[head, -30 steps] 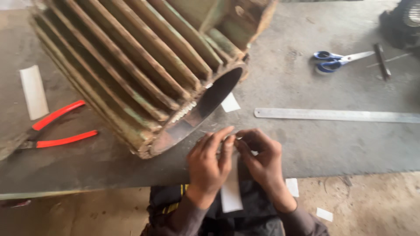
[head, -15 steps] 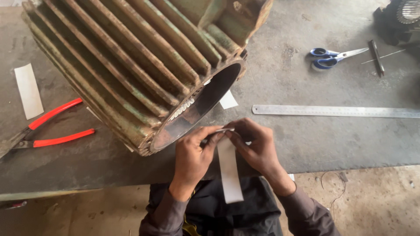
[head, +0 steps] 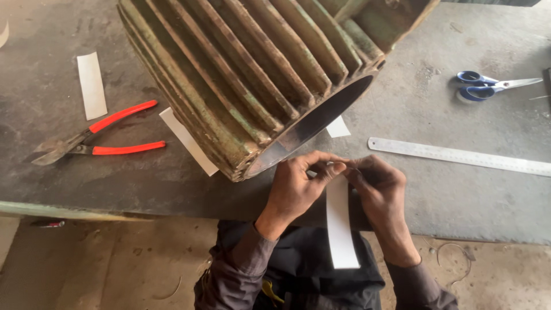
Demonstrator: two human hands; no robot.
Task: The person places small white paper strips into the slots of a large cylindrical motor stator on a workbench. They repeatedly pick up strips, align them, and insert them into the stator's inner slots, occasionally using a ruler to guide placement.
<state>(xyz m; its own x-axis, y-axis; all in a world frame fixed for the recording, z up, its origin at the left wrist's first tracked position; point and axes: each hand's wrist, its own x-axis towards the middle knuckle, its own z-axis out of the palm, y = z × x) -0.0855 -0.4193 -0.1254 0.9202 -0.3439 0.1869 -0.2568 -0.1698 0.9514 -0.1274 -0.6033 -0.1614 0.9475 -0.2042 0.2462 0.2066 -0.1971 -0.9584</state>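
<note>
Both the left hand (head: pixel 295 186) and the right hand (head: pixel 379 186) pinch the top of a white paper strip (head: pixel 341 224) at the surface's near edge, fingers closed on it, letting it hang straight beside the ribbed motor housing (head: pixel 252 74).

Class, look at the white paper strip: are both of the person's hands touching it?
Touching. The head view shows the left hand and right hand pinching the top end of the white paper strip, which hangs down between them.
</note>
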